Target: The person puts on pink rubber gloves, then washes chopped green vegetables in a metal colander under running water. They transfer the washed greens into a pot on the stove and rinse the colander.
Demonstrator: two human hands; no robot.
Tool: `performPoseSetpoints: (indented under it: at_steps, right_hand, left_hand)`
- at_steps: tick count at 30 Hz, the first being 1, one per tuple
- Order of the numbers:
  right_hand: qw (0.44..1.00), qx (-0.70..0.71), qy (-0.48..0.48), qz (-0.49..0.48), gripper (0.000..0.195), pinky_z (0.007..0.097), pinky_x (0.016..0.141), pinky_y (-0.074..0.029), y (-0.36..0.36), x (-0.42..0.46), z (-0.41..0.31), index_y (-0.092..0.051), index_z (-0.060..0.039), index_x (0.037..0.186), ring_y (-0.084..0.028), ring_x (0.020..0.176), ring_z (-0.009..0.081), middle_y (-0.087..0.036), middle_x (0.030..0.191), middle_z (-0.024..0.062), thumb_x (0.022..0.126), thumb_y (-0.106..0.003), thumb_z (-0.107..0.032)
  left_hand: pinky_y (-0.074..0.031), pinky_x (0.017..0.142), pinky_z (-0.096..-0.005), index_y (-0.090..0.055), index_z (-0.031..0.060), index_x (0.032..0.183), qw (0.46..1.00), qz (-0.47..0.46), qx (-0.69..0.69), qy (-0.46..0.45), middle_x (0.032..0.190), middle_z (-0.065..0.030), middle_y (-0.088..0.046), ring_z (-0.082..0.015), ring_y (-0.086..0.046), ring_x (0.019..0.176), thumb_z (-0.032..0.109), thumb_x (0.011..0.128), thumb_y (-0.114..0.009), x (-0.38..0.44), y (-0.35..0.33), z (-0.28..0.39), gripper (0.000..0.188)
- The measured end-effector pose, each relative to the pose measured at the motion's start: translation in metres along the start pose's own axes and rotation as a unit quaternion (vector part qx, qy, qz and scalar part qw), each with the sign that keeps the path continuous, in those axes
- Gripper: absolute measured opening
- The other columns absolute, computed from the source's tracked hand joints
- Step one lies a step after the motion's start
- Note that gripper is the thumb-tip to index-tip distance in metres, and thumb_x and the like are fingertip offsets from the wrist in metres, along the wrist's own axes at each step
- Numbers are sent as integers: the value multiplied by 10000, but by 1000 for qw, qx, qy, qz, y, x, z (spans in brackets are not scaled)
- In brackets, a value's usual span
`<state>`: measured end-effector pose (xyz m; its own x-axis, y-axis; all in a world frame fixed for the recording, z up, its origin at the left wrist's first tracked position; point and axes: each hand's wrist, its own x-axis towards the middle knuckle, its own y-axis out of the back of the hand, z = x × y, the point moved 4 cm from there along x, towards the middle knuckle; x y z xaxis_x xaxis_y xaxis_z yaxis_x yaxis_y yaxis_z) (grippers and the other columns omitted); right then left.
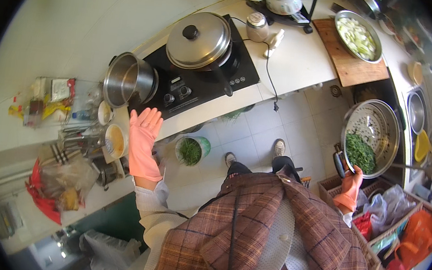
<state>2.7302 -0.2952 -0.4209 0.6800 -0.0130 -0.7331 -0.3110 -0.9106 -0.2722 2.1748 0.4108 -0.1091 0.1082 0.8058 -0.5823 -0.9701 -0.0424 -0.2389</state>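
My left hand [144,140], in a pink rubber glove, is spread flat with nothing in it, near the front left corner of the black cooktop [200,94]. A steel pot [127,79] without a lid stands just beyond its fingertips. My right hand [351,187], gloved too, grips the rim of a steel colander [392,128] with chopped green leaves [359,152] gathered on its near side. A knife handle [339,162] shows beside that rim; whether my hand touches it I cannot tell. A lidded pan [198,41] sits on the cooktop.
A bowl of pale green slices [356,37] rests on a wooden cutting board [347,71]. A power cord [270,77] hangs over the counter edge. On the floor stands a bin with greens [191,151]. Wicker baskets of plastic bags [384,206] are at right, small bowls [116,141] at left.
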Motion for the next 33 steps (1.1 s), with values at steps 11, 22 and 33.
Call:
performPoseSetpoints:
  at_steps: [11, 22, 33]
  right_hand:
    - [998, -53, -26, 23, 127, 320, 492, -466, -141, -319, 146, -553, -61, 809, -539, 519, 224, -556, 664, 71, 931, -591, -61]
    - [965, -200, -93, -142, 159, 406, 558, -578, -248, -456, 262, -568, 103, 1043, -689, 700, 325, -633, 913, 184, 963, -547, -32]
    - [814, -248, -83, -519, 307, 438, 783, -652, -502, -549, 353, -574, 78, 1234, -725, 932, 312, -680, 1085, 193, 958, -524, -48]
  left_hand:
    - [-392, 1206, -538, -58, -14, 1646, 847, -409, 256, 224, 1666, -283, -253, -422, -395, 1490, 701, 751, -836, -79, -46, -107, 1385]
    - [-412, 1151, -611, -25, 83, 1655, 865, -390, 187, 256, 1646, -278, -283, -442, -365, 1485, 718, 703, -859, -126, 20, -100, 1416]
    - [-669, 839, -420, -573, -111, 1170, 990, -126, 16, 57, 1082, -266, -730, -378, -764, 912, 193, 1065, -495, -37, 66, 27, 331]
